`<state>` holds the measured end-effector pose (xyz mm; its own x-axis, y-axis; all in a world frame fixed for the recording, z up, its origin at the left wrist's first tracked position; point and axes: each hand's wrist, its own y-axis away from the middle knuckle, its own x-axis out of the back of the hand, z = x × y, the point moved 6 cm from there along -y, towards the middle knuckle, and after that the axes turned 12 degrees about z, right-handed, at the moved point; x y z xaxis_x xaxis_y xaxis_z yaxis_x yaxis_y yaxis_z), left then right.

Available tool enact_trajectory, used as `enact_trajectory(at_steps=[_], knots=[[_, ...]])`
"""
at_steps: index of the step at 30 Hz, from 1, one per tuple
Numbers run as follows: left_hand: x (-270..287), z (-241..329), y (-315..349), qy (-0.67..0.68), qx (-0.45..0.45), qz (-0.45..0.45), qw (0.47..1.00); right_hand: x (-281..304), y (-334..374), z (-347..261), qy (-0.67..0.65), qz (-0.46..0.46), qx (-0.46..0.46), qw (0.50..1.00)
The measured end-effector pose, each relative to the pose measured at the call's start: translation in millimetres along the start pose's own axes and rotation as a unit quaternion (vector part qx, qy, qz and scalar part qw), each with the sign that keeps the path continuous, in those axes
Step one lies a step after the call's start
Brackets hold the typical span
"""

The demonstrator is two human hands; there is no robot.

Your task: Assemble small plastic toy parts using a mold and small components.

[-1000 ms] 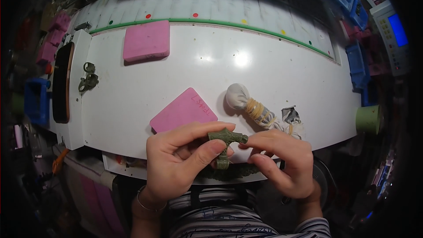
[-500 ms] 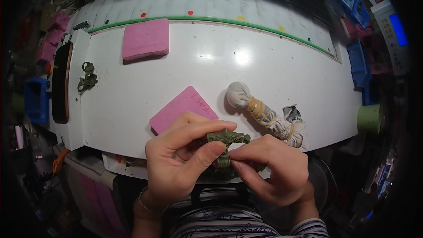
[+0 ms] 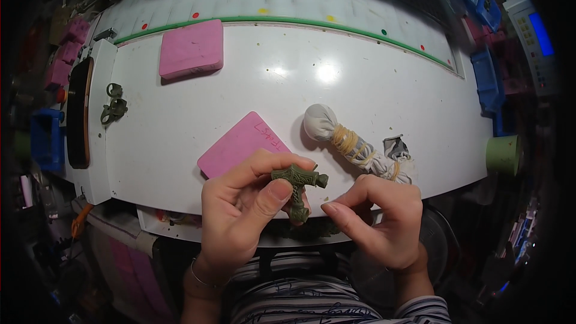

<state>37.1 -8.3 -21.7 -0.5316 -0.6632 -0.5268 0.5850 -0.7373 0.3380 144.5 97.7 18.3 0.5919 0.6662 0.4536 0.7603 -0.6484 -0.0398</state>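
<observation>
Pinch: left hand [image 3: 237, 213] grips the hammer-shaped green carving [image 3: 299, 179] between thumb and fingers; light, even pressure should best spare the relief.
Right hand [image 3: 384, 222]: just beside the carving, fingers curled toward thumb; whether they pinch anything cannot be told.
Position: raised over the near edge of the bench [image 3: 252, 78].
Carving: dark green, tilted, head patterned, one end knobbed.
</observation>
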Motion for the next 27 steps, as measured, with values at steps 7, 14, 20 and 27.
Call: enact_trajectory(at_steps=[7,14,20,27], knots=[[-6,12,5,-0.151,-0.127,0.035,0.980,0,-2,3,-0.148,0.087,-0.079,0.982],[-9,25,11,-0.277,-0.246,0.030,0.928,-3,1,7,-0.323,0.005,-0.119,0.939],[-8,23,10,-0.272,-0.253,0.039,0.927,-7,3,8,-0.374,0.020,-0.062,0.925],[-4,18,13,-0.201,-0.156,0.018,0.967,-9,8,4,-0.361,0.037,-0.036,0.931]])
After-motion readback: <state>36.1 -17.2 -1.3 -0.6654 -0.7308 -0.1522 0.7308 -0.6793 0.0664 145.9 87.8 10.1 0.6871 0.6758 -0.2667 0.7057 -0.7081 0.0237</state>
